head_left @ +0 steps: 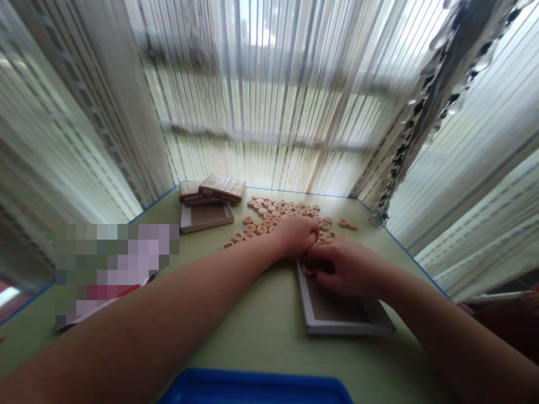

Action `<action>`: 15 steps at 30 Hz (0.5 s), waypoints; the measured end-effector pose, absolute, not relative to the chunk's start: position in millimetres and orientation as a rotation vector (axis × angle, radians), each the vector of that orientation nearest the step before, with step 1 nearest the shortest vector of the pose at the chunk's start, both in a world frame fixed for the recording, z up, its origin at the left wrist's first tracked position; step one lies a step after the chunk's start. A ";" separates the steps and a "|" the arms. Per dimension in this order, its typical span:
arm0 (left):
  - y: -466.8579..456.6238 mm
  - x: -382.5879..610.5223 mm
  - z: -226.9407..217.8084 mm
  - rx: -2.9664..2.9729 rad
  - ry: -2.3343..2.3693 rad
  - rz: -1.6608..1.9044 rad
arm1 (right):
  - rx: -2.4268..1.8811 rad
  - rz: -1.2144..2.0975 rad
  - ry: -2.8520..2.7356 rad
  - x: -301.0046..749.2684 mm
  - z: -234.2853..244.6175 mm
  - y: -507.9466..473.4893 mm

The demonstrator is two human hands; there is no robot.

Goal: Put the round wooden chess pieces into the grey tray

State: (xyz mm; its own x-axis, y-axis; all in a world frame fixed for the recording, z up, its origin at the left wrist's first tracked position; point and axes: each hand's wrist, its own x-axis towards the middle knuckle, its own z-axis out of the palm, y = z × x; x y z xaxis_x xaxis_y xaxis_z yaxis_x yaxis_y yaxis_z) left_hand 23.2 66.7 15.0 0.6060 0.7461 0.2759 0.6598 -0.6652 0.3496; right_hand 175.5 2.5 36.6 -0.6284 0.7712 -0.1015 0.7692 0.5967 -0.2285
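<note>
The left hand is seen curled into a loose fist at the near edge of the scatter of round, pale wooden game discs, knuckles up; whether a disc is pinched inside cannot be told. Just at its four o'clock, the right hand is laid over the far rim of the shallow grey rectangular tray with a brown floor, fingers bent down over a few discs at the tray's far left corner; a firm grip is not shown, so its hold cannot be told either. The two hands are nearly touching.

The discs are spread across the pale green surface at twelve o'clock from the hands, red and dark marks on their faces. At ten o'clock a second grey tray is lying flat, with brown flat boxes stacked just beyond it. A blue plastic rim is caught at six o'clock.
</note>
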 end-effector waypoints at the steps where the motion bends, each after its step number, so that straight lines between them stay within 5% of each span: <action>1: 66.6 23.2 14.9 2.618 1.169 0.595 | -1.351 0.390 -2.800 175.3 36.6 2.5; 15: 66.5 23.4 17.6 2.628 1.162 0.536 | -1.201 0.444 -2.814 177.2 32.5 7.5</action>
State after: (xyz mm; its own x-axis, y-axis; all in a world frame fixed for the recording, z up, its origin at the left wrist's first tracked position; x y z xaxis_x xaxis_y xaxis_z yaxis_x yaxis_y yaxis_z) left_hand 23.4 66.5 17.6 0.6211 0.7461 0.2400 0.6666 -0.6639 0.3389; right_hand 177.2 7.5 32.5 -0.6971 0.7139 -0.0663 0.6996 0.6570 -0.2808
